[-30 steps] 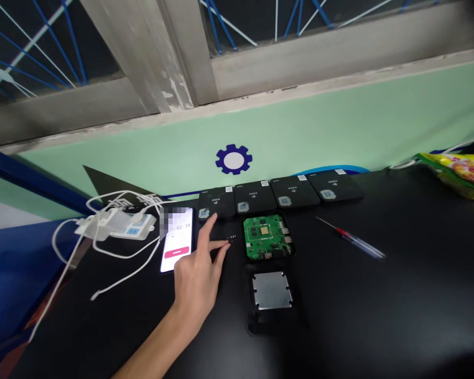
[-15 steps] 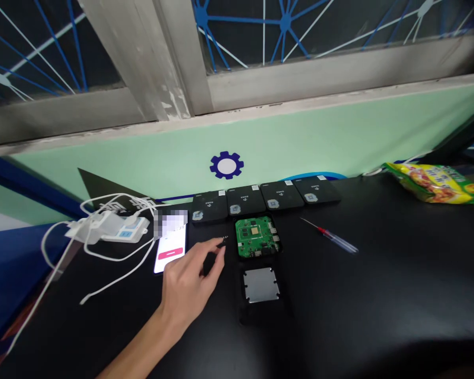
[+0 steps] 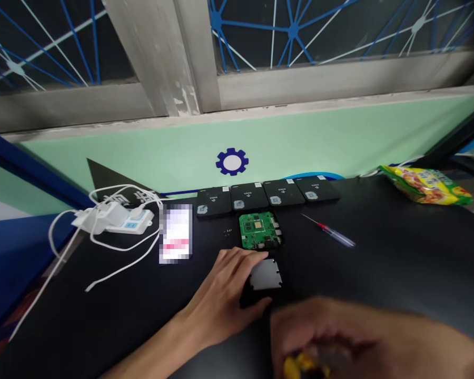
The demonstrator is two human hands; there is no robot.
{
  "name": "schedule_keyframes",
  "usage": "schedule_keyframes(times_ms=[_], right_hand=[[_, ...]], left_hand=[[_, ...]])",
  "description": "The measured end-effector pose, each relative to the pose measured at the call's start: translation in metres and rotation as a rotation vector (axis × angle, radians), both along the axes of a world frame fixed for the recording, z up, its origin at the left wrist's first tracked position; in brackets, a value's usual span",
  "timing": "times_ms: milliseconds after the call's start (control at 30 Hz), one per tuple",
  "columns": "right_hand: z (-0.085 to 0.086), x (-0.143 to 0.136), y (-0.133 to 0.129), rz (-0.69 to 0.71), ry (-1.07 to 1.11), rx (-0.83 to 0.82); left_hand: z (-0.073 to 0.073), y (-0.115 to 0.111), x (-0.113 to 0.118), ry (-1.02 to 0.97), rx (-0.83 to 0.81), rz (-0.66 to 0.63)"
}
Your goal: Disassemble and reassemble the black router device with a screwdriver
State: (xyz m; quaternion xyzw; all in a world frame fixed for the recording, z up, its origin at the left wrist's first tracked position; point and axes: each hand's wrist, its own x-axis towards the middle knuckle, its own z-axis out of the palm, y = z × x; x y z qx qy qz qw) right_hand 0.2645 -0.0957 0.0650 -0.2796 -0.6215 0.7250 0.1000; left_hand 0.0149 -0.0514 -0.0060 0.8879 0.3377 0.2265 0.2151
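Observation:
A black case cover [image 3: 283, 288] with a silver metal plate [image 3: 266, 275] on it lies on the black table. My left hand [image 3: 231, 292] grips this cover from its left side, index finger along the far edge and thumb at the near edge. Just beyond sits an opened black case with a green circuit board [image 3: 260, 230]. Several tiny screws [image 3: 228, 231] lie left of the board. My right hand [image 3: 324, 331], blurred by motion at the bottom, is closed around a yellow and dark object [image 3: 300, 366] whose kind I cannot make out.
Several closed black boxes [image 3: 249, 197] stand in a row along the wall. To the right lies a screwdriver [image 3: 334, 234] with a clear handle, then a colourful snack bag [image 3: 430, 187]. A phone [image 3: 176, 234] and a white power strip [image 3: 132, 221] with cables are at left.
My left hand has moved right and nearer, from beside the screws onto the case cover. My right hand has come into view at the bottom with the yellow and dark object.

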Motion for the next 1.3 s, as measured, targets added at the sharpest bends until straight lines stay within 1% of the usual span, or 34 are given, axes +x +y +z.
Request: schedule_keyframes(times_ms=[33, 100, 167, 200, 233, 267, 300, 333, 433, 467, 500, 533, 567, 633, 700, 800, 900, 1000, 1067, 1133, 1200, 1233, 1267, 1300], right_hand=[[0.007, 0.012, 0.007, -0.085, 0.005, 0.027], [0.017, 0.038, 0.019, -0.44, -0.031, 0.2], [0.019, 0.061, 0.027, -0.832, -0.1, 0.388], [0.017, 0.071, 0.027, -1.013, -0.104, 0.425], [0.013, 0.079, 0.026, -1.158, -0.086, 0.422], [0.006, 0.086, 0.022, -1.266, -0.044, 0.39], [-0.003, 0.09, 0.018, -1.331, 0.007, 0.374], [-0.013, 0.093, 0.013, -1.349, 0.01, 0.343], [-0.05, 0.093, 0.0, -1.342, -0.125, 0.19], [-0.062, 0.092, -0.003, -1.377, -0.157, 0.214], [-0.073, 0.091, -0.004, -1.36, -0.211, 0.255], [-0.082, 0.09, -0.004, -1.332, -0.292, 0.331], [-0.088, 0.089, -0.004, -1.306, -0.408, 0.432], [-0.094, 0.086, -0.002, -1.225, -0.63, 0.611], [-0.095, 0.082, 0.003, -1.153, -0.761, 0.746], [-0.096, 0.076, 0.01, -1.103, -0.79, 0.917], [-0.102, 0.074, 0.017, -1.065, -0.85, 1.077], [-0.11, 0.075, 0.021, -0.987, -0.933, 1.2], [-0.111, 0.076, 0.021, -0.948, -0.957, 1.248], [-0.106, 0.073, 0.021, -0.954, -0.953, 1.282], [-0.094, 0.065, 0.021, -0.989, -0.875, 1.278], [-0.086, 0.06, 0.021, -1.009, -0.791, 1.237], [-0.076, 0.054, 0.023, -0.999, -0.686, 1.145], [-0.067, 0.047, 0.025, -0.939, -0.586, 0.989]], left_hand=[[-0.002, -0.001, 0.001, 0.003, -0.014, 0.0], [-0.004, 0.0, 0.001, 0.005, -0.035, 0.009], [-0.005, 0.001, 0.001, 0.016, -0.048, 0.015], [-0.005, 0.001, 0.0, 0.021, -0.055, 0.013], [-0.005, 0.001, 0.0, 0.023, -0.057, 0.008], [-0.005, 0.001, 0.0, 0.022, -0.06, 0.008], [-0.005, 0.001, 0.0, 0.021, -0.064, 0.013], [-0.006, 0.001, 0.0, 0.018, -0.065, 0.023], [-0.008, 0.001, 0.0, 0.0, -0.061, 0.042], [-0.009, 0.001, 0.0, -0.006, -0.061, 0.044], [-0.01, 0.001, 0.0, -0.011, -0.067, 0.046], [-0.011, 0.001, 0.0, -0.019, -0.075, 0.05], [-0.012, 0.001, 0.0, -0.03, -0.084, 0.055], [-0.013, 0.002, 0.0, -0.066, -0.101, 0.071], [-0.014, 0.002, 0.0, -0.106, -0.107, 0.079], [-0.013, 0.003, -0.001, -0.148, -0.09, 0.07], [-0.012, 0.003, 0.0, -0.185, -0.037, 0.053], [-0.013, 0.003, 0.0, -0.221, 0.024, 0.035], [-0.012, 0.003, 0.001, -0.245, 0.06, 0.025], [-0.011, 0.003, 0.001, -0.273, 0.091, 0.026], [-0.009, 0.002, 0.002, -0.308, 0.113, 0.04], [-0.008, 0.001, 0.002, -0.324, 0.122, 0.053], [-0.007, 0.001, 0.002, -0.34, 0.131, 0.07], [-0.006, 0.0, 0.003, -0.355, 0.143, 0.089]])
